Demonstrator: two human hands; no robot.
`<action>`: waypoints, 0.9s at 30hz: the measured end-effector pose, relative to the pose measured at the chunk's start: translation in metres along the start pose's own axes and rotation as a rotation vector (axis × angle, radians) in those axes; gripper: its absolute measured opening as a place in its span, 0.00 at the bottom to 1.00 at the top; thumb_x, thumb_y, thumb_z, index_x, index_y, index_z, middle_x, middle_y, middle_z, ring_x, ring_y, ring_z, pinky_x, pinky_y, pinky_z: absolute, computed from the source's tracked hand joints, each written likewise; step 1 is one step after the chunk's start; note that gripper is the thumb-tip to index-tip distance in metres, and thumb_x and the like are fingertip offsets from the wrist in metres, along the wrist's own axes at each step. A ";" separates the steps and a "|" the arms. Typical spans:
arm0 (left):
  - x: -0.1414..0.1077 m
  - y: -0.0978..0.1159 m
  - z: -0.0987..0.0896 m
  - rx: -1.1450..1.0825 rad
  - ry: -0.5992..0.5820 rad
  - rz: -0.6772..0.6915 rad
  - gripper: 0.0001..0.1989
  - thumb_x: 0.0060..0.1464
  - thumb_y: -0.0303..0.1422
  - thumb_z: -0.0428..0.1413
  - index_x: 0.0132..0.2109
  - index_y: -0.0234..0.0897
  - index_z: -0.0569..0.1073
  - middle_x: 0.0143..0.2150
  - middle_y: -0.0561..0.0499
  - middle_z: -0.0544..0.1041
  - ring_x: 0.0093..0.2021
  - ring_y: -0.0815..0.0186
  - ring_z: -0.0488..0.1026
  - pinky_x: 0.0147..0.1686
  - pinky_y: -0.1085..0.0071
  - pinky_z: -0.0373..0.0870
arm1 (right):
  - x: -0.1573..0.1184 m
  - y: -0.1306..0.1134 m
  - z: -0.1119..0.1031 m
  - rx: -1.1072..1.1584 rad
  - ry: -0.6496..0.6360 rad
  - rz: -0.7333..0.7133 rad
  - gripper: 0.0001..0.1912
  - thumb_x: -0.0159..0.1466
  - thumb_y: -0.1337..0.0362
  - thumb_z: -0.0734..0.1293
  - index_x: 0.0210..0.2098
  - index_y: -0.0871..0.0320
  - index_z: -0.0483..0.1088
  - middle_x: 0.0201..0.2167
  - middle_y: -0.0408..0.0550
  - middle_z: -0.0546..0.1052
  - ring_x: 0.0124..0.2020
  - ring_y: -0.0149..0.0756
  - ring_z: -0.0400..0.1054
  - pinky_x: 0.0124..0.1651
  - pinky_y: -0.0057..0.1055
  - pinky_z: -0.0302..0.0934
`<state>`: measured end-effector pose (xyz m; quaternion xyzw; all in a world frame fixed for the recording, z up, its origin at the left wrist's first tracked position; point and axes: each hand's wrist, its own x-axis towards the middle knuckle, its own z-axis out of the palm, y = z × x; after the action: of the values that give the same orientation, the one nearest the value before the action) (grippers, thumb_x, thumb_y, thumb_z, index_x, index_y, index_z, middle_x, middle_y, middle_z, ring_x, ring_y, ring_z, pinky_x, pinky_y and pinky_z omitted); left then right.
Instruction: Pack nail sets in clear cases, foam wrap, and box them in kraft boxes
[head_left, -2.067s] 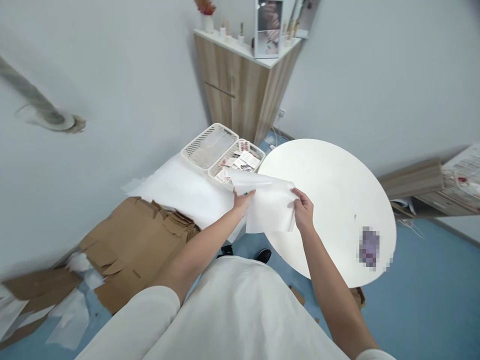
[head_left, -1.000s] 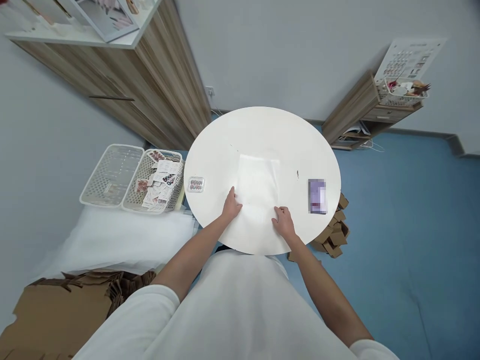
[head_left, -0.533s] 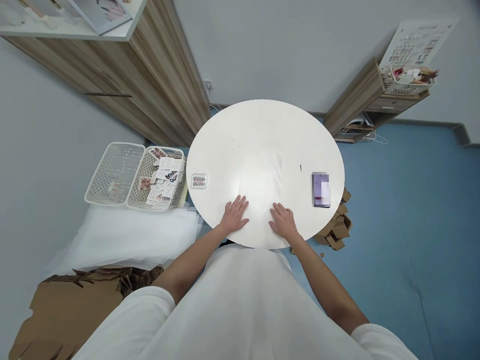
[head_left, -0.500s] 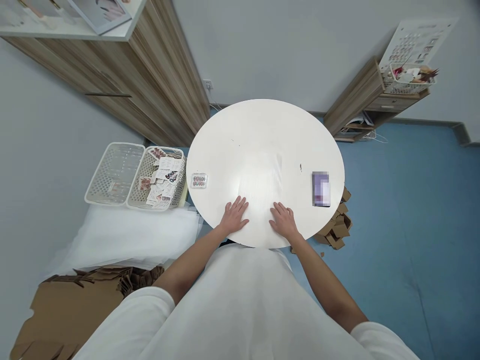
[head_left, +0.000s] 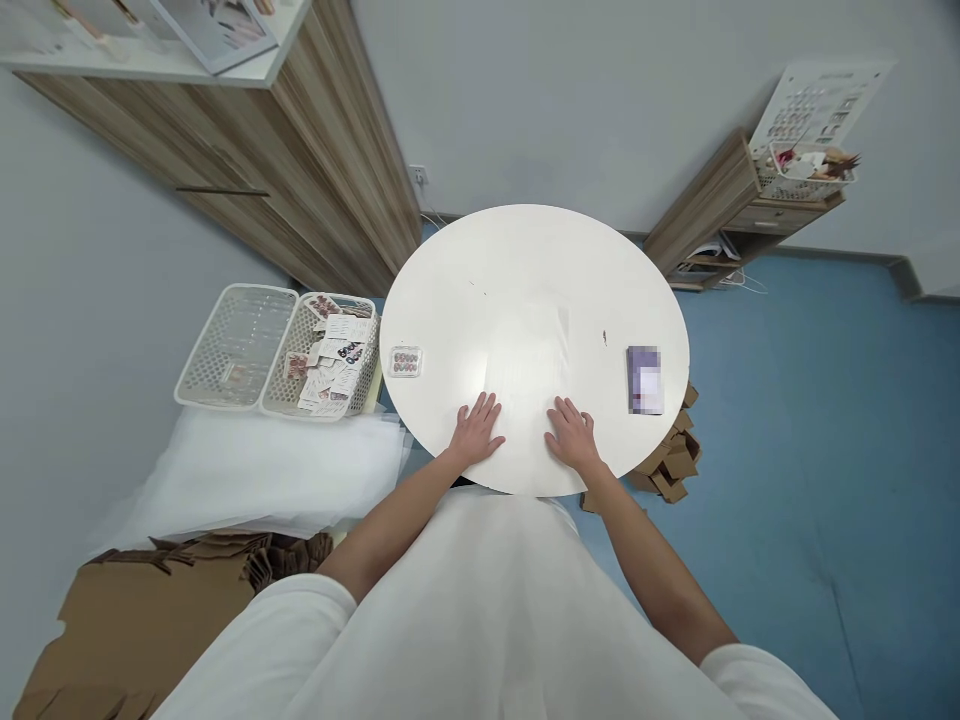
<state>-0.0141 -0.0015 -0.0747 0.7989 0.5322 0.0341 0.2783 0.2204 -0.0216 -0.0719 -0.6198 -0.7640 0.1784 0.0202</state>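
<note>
My left hand (head_left: 475,432) lies flat near the front edge of a white round table (head_left: 525,240), fingers spread. Opposite it, my right hand (head_left: 571,434) also rests palm down with its fingers apart. Just beyond and between them is a faint, see-through sheet or bag (head_left: 564,340), hard to make out against the white top. Toward the left rim sits a small clear case (head_left: 405,362) with rows of reddish pieces. A purple rectangular item (head_left: 645,380), blurred out, lies near the right rim. Neither hand holds anything.
Left of the table stand a white basket of cards (head_left: 322,360) and another with clear cases (head_left: 234,345). Below them lie translucent sheets (head_left: 285,465) and flattened cardboard (head_left: 150,620). A wood cabinet (head_left: 337,130) and small shelf unit (head_left: 712,200) stand behind; cardboard pieces (head_left: 667,460) lie right.
The view has shifted slightly, so most things on the left and middle sit a little further right. Both hands stay flat on the table.
</note>
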 end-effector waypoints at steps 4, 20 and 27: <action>-0.008 -0.013 -0.007 -0.047 0.063 -0.063 0.30 0.51 0.40 0.52 0.60 0.42 0.55 0.66 0.45 0.47 0.65 0.55 0.39 0.59 0.52 0.36 | 0.016 -0.019 0.000 0.023 0.061 0.003 0.21 0.57 0.65 0.58 0.51 0.57 0.60 0.62 0.56 0.53 0.62 0.48 0.45 0.55 0.49 0.43; -0.001 -0.164 -0.078 -0.658 0.415 -0.584 0.32 0.52 0.38 0.51 0.62 0.36 0.51 0.63 0.42 0.55 0.62 0.57 0.52 0.59 0.62 0.51 | 0.150 -0.195 0.024 0.819 -0.336 -0.011 0.35 0.53 0.57 0.66 0.59 0.52 0.54 0.64 0.48 0.46 0.63 0.43 0.46 0.60 0.42 0.48; -0.003 -0.163 -0.080 -0.780 0.414 -0.603 0.28 0.52 0.37 0.51 0.60 0.36 0.57 0.60 0.43 0.60 0.57 0.58 0.60 0.55 0.64 0.58 | 0.160 -0.213 0.033 1.024 -0.456 0.092 0.41 0.51 0.55 0.67 0.61 0.52 0.49 0.65 0.47 0.39 0.62 0.45 0.47 0.60 0.41 0.50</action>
<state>-0.1786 0.0742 -0.0848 0.4240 0.7298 0.3049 0.4412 -0.0253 0.0868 -0.0696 -0.5092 -0.5371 0.6566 0.1450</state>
